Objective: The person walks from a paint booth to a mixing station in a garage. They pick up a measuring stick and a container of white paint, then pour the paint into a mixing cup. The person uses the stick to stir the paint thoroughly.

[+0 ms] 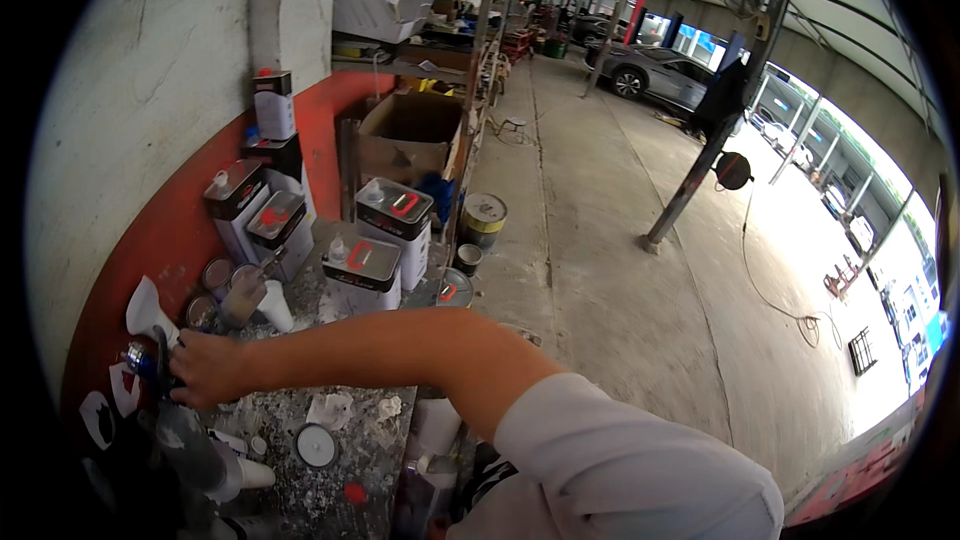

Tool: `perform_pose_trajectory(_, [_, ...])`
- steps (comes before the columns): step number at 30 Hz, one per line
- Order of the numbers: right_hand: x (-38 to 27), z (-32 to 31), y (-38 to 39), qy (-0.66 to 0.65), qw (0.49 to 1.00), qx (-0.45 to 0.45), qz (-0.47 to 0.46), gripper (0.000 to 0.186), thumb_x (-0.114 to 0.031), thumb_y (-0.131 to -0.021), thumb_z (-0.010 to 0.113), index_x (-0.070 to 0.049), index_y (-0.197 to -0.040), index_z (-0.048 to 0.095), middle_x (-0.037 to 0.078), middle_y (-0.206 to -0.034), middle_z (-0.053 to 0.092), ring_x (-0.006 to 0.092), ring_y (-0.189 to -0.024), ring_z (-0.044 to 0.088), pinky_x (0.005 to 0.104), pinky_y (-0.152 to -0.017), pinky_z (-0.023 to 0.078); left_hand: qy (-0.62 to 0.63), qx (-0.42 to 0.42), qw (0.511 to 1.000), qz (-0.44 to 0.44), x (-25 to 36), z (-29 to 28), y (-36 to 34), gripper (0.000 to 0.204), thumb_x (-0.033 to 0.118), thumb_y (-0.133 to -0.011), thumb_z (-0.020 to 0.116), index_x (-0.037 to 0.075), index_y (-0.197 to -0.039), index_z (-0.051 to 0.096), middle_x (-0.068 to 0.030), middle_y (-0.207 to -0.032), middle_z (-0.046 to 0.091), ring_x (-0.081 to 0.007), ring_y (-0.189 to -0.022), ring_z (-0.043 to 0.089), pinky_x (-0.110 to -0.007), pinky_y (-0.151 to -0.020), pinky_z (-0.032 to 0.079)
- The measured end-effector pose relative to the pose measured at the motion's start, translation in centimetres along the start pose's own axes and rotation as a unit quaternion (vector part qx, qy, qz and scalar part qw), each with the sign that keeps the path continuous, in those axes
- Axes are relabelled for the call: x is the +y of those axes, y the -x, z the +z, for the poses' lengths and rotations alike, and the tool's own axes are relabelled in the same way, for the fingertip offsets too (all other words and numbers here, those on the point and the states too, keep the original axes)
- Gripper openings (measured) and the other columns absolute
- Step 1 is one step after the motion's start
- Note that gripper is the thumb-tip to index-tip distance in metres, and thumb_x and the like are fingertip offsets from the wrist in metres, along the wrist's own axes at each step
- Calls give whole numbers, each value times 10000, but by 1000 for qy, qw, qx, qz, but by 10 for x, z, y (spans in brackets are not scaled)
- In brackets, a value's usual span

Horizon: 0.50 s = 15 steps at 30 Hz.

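Note:
My right arm reaches across to the left over a paint-spattered bench [385, 430]. At its end my right hand [210, 368] is closed around the dark handle of what looks like a spray gun [143, 360], with a blue and metal part beyond the fingers. A white paper funnel [147, 308] stands just above the hand. Close by are a cloudy mixing cup [243, 298], a white cup [274, 306] and several small round tins [202, 313]. Below the hand lies a translucent cup [205, 455]. My left hand does not show.
Rectangular metal cans [362, 262] stand at the bench's far end. A round lid [316, 446] lies near its edge. Beyond are a cardboard box [412, 130] and a yellow-banded bucket [483, 218] on the floor. A steel post [700, 175] stands right, with a grey car [650, 75] behind.

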State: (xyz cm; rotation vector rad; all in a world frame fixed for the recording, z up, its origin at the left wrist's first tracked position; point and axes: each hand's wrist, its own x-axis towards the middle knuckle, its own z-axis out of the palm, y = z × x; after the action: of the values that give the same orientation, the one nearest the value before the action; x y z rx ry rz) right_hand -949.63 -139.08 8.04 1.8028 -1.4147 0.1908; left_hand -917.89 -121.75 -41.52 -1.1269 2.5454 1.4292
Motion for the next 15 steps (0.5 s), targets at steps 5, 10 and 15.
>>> perform_pose_trajectory(5, [-3,3,-8,-14,998,52,14,179,-258,-825,608,-219,-951,729,32,-765,596,229,-769,604,378,-633,381,16,31,999,-20,-13,-2,10,253,250,-728,791,31,-797,683,-137,-693,670,-272,-637,647,-412,-651,527])
perform_pose_trajectory(10, [1,3,12,-8,999,27,21,240,-262,-839,605,-206,-1033,734,45,-778,599,231,-767,607,375,-638,397,32,32,999,-26,-15,9,27,248,244,-726,791,31,-793,683,-135,-687,668,-268,-634,645,-410,-649,527])
perform_pose_trajectory(15, [-5,3,4,-21,999,28,24,206,-259,-876,592,-205,-1018,732,44,-786,610,239,-784,613,383,-643,388,39,61,996,-41,-26,5,35,243,239,-725,792,32,-790,683,-132,-682,666,-264,-631,643,-407,-647,527])
